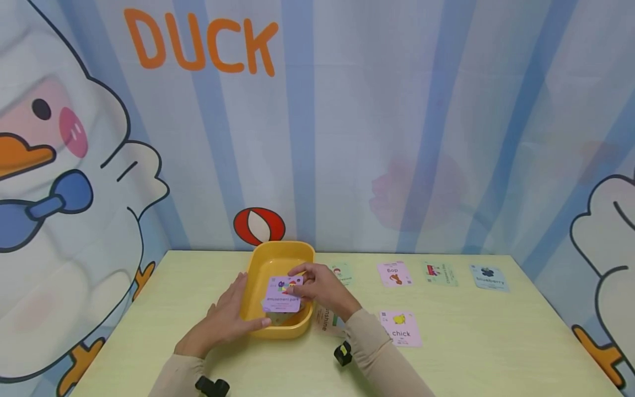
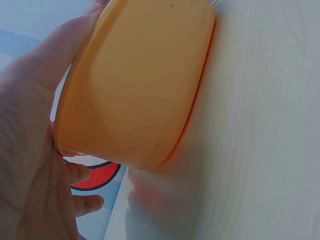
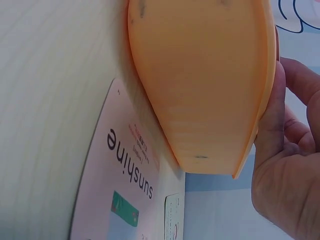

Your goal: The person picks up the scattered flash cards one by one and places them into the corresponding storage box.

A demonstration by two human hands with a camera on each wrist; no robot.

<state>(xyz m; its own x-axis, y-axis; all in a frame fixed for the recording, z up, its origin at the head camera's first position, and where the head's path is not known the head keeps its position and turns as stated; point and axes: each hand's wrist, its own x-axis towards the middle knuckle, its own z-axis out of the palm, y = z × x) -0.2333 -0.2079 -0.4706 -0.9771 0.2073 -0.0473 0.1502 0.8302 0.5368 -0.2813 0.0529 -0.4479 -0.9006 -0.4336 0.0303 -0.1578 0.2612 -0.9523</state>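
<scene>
A yellow plastic tub (image 1: 276,249) stands on the table, with a greyish card (image 1: 280,318) low inside it. My left hand (image 1: 225,318) spans the tub's near left corner, fingers stretched along the left side and thumb over the front rim. Over the tub, my right hand (image 1: 324,289) pinches a purple "amusement park" card (image 1: 278,303) by its right edge between thumb and fingers. Beside the tub's right side lies a "sunshine" card (image 3: 125,175), partly hidden by the right forearm in the head view.
On the table (image 1: 471,342) to the right lie a "chick" card (image 1: 404,331), an upside-down "dog" card (image 1: 394,274), a green card with a red picture (image 1: 441,274) and a "blueberry" card (image 1: 489,277). Another green card (image 1: 342,272) lies behind the right hand. A duck-print curtain (image 1: 347,138) backs the table.
</scene>
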